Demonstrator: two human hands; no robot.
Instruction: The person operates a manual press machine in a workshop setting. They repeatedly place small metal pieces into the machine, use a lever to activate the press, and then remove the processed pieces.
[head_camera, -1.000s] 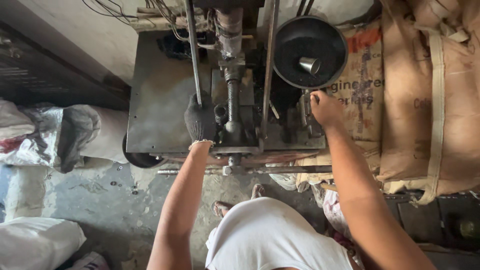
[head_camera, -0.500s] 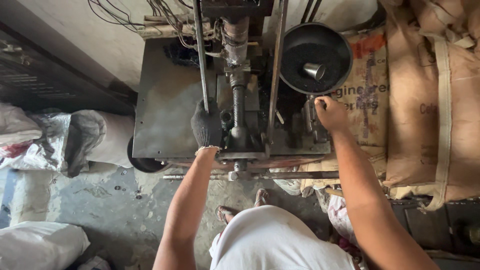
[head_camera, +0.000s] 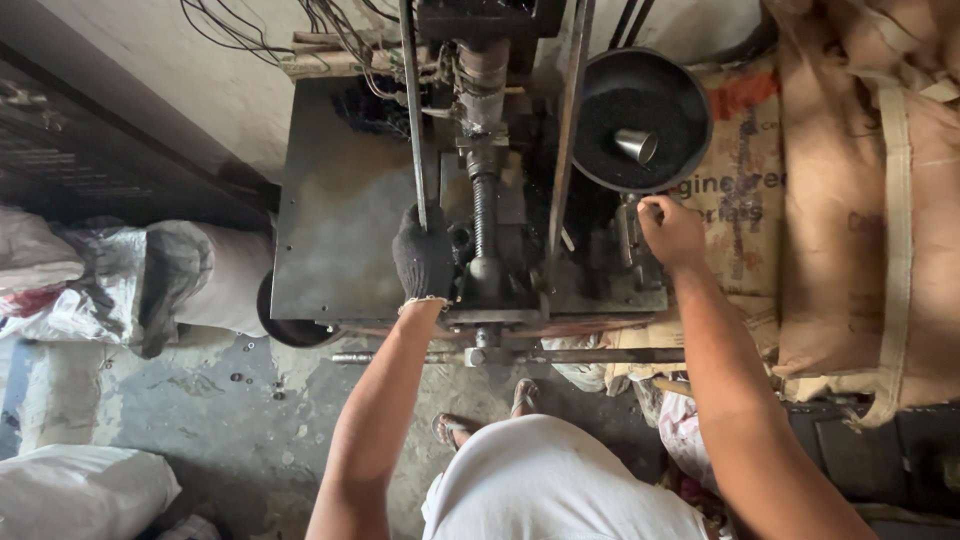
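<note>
I look down on a dark metal press machine (head_camera: 340, 220) with a central threaded screw shaft (head_camera: 482, 200). My left hand (head_camera: 424, 258), in a dark knit glove, is closed around a thin upright steel rod (head_camera: 410, 100) left of the shaft. My bare right hand (head_camera: 670, 230) is shut on a small lever or fitting at the machine's right side, just below a round black bowl (head_camera: 620, 110) that holds dark powder and a small metal cone (head_camera: 636, 145). A second upright bar (head_camera: 565, 150) stands between my hands.
Large brown sacks (head_camera: 860, 220) are stacked at the right. Plastic-wrapped bundles (head_camera: 130, 280) and a white sack (head_camera: 70, 495) lie on the concrete floor (head_camera: 200, 400) at left. Wires (head_camera: 300, 25) hang along the wall behind. My sandalled feet (head_camera: 480, 410) are below the machine's front edge.
The camera view has shifted slightly, so the machine sits further right and lower. Both hands keep the same grips on the rod and the right-side fitting.
</note>
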